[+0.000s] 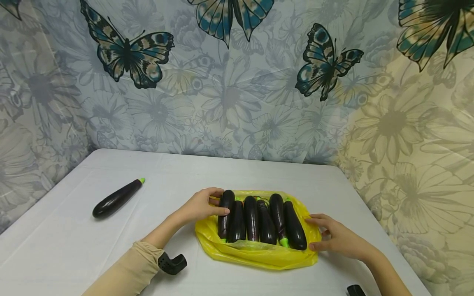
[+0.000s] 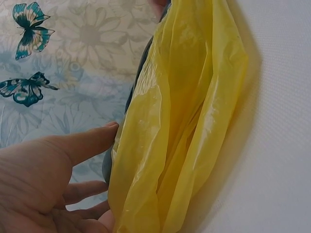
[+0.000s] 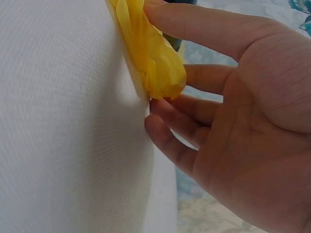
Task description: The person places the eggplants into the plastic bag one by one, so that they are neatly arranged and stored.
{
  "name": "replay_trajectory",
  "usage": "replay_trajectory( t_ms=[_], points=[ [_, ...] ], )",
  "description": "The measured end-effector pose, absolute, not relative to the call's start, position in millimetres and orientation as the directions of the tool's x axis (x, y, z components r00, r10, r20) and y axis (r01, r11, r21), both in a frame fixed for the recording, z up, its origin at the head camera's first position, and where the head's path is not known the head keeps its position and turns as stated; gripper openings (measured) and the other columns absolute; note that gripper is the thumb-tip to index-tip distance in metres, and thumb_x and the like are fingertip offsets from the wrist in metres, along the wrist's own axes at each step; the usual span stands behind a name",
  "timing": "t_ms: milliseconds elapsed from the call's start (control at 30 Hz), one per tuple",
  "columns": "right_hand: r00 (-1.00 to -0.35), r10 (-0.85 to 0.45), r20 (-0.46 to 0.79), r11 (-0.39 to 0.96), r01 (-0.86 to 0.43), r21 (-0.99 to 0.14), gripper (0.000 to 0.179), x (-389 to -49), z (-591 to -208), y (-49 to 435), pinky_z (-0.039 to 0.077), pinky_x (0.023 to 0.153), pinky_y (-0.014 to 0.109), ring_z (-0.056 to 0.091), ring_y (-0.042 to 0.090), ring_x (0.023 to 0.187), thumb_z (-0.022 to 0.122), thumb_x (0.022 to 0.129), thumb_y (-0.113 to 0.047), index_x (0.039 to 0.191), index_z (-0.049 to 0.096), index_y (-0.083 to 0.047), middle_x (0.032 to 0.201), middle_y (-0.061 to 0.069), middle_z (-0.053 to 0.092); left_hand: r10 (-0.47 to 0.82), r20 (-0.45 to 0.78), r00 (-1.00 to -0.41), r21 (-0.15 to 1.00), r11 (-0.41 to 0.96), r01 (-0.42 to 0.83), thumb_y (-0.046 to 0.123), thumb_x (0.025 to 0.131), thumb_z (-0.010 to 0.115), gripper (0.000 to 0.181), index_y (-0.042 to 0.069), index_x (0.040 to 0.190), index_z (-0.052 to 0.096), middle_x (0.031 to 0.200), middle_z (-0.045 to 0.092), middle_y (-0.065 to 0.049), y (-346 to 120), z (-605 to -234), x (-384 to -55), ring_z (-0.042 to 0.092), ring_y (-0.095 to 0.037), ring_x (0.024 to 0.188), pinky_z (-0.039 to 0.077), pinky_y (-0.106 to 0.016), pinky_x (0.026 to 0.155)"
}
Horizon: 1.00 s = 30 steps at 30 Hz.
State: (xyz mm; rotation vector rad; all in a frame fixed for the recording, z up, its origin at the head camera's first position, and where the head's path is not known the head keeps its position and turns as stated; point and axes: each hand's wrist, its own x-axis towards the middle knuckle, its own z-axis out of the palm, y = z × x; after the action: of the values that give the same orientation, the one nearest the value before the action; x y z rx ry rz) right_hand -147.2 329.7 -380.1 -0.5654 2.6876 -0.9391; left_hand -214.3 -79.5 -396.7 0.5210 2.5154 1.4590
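A yellow plastic bag (image 1: 255,257) lies on the table with its mouth spread, and several dark eggplants (image 1: 267,224) rest side by side in it. My left hand (image 1: 201,204) holds the leftmost eggplant (image 1: 224,224), its thumb on the near side and its fingers at the far left. In the left wrist view the bag's folds (image 2: 146,145) hide most of that eggplant. At the opposite end, my right hand (image 1: 338,236) has the bag's right edge between thumb and fingers. The right wrist view shows the crumpled yellow edge (image 3: 163,73) against them.
A single eggplant (image 1: 117,199) with a green stem lies apart at the left of the white table (image 1: 177,172). Black wrist devices show by the left sleeve (image 1: 173,264) and at the lower right. Butterfly-patterned fabric (image 1: 229,94) hangs behind the table and along both sides.
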Motion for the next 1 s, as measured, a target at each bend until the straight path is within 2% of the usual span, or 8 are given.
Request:
replay_trajectory(
  t_ms=[633,833,1000],
  points=[
    [-0.894,-0.437,-0.1,0.718,-0.279,-0.638,0.075,-146,-379,328,0.049,0.079,0.03,0.051,0.027,0.103,0.08,0.083,-0.032,0.14,0.05,0.006,0.144,0.03,0.036,0.388,0.019,-0.921,0.863,0.459,0.211,0.028,0.08,0.084,0.07,0.003,0.138,0.054,0.132,0.058,-0.011,-80,-395,-213,0.061,-0.027,0.112,0.053,-0.04,0.089],
    [-0.892,-0.44,-0.099,0.716,-0.283,-0.638,0.074,-146,-379,328,0.049,0.078,0.031,0.051,0.027,0.102,0.081,0.082,-0.03,0.14,0.05,0.005,0.144,0.03,0.036,0.413,0.09,-0.906,0.815,0.492,0.305,0.033,0.086,0.078,0.066,0.004,0.139,0.053,0.137,0.055,-0.012,-88,-380,-206,0.06,-0.027,0.115,0.053,-0.04,0.088],
    [-0.897,-0.432,-0.095,0.719,-0.279,-0.637,0.075,-146,-380,329,0.048,0.078,0.03,0.051,0.024,0.099,0.081,0.082,-0.033,0.14,0.05,0.004,0.145,0.029,0.036,0.489,0.145,-0.86,0.779,0.48,0.403,0.034,0.09,0.074,0.055,0.008,0.136,0.058,0.135,0.056,-0.008,-124,-360,-199,0.061,-0.024,0.113,0.054,-0.037,0.086]
  ],
)
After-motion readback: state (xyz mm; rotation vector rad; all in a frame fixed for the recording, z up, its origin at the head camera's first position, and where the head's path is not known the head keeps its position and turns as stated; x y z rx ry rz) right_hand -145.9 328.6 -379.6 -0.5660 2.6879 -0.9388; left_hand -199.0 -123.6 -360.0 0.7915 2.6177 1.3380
